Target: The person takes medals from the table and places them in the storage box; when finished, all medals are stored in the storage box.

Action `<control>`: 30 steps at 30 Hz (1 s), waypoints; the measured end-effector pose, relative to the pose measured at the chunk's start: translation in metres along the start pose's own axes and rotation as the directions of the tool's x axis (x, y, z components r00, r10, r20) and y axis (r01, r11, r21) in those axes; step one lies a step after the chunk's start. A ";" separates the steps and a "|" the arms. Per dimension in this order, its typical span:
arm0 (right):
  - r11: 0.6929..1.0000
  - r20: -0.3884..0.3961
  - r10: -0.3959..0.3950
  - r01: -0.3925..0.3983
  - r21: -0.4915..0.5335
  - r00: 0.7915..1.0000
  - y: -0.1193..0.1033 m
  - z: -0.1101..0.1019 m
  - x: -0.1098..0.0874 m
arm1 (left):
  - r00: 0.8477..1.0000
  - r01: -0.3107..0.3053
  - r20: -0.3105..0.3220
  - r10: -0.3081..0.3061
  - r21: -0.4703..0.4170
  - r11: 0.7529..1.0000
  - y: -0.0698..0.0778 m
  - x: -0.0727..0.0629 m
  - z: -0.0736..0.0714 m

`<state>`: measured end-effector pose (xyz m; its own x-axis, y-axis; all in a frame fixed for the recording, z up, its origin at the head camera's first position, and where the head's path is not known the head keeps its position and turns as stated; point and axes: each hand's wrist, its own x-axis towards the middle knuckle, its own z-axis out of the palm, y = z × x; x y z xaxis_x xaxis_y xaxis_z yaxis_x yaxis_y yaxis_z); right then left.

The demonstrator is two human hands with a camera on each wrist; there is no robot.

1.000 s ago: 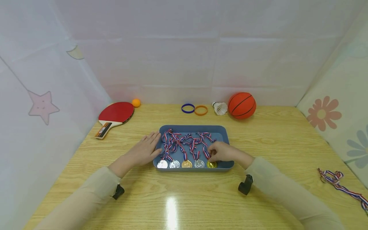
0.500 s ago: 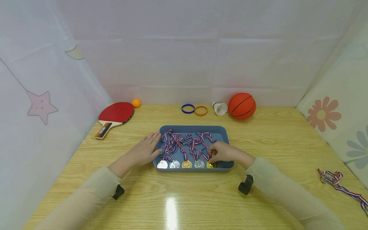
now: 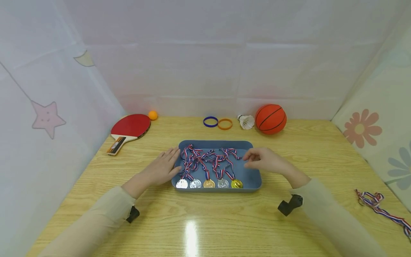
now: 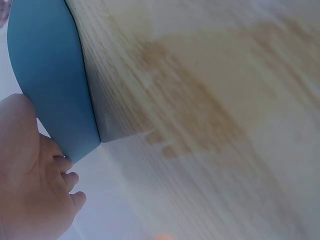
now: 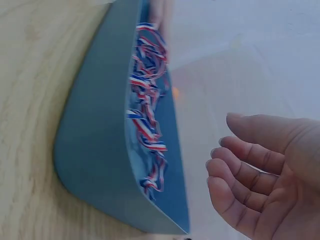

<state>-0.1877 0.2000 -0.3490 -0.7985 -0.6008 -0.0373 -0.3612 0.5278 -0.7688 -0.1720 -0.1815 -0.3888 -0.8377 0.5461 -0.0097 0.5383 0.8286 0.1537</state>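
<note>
A blue-grey tray [image 3: 218, 190] holds a row of several medals, with their striped ribbons tangled behind them. At the row's right end lies a gold medal [image 3: 237, 184], beside a silver medal [image 3: 223, 183]. My left hand [image 3: 162, 167] rests against the tray's left wall, fingers straight. In the left wrist view its fingers [image 4: 47, 155] touch the tray's outer side. My right hand [image 3: 264, 160] hovers over the tray's right edge and holds nothing. Its fingers [image 5: 245, 175] are loosely bent, apart from the ribbons [image 5: 147, 115].
A red table tennis bat [image 3: 131, 125] and orange ball [image 3: 152, 115] lie back left. Two wristbands [image 3: 210, 121], a shuttlecock [image 3: 246, 122] and a small basketball [image 3: 270, 119] line the back. Another striped ribbon [image 3: 382, 208] lies far right on the table.
My right hand has let go of the gold medal and moved up and to the right. The gold medal's ribbon has shifted left. My left hand has stayed at the tray.
</note>
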 end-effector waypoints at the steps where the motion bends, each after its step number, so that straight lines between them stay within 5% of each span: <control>1: 1.000 -0.020 0.005 -0.005 0.013 1.000 -0.001 -0.004 -0.005 | 1.000 -0.001 0.000 0.001 0.002 1.000 0.000 0.000 0.000; 7: 0.998 -0.169 0.054 -0.045 0.053 0.984 -0.006 -0.025 -0.039 | 1.000 0.000 0.002 0.000 0.007 1.000 0.000 0.001 0.000; 16: 0.996 -0.363 0.076 -0.055 0.067 0.929 0.017 -0.058 -0.104 | 1.000 0.001 0.014 -0.001 -0.001 1.000 0.000 0.000 0.001; 27: 0.972 -0.566 0.228 -0.216 0.089 0.792 0.069 -0.088 -0.189 | 1.000 -0.003 0.021 0.003 0.005 1.000 -0.001 0.000 0.002; 30: 0.966 -0.589 0.246 -0.242 0.087 0.770 0.088 -0.094 -0.209 | 1.000 -0.004 0.020 0.004 0.007 1.000 -0.002 0.000 0.002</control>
<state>-0.0980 0.4284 -0.3491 -0.9872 0.0203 0.1581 -0.1141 0.6030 -0.7896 -0.1727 -0.1826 -0.3914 -0.8336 0.5516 -0.0293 0.5423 0.8273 0.1466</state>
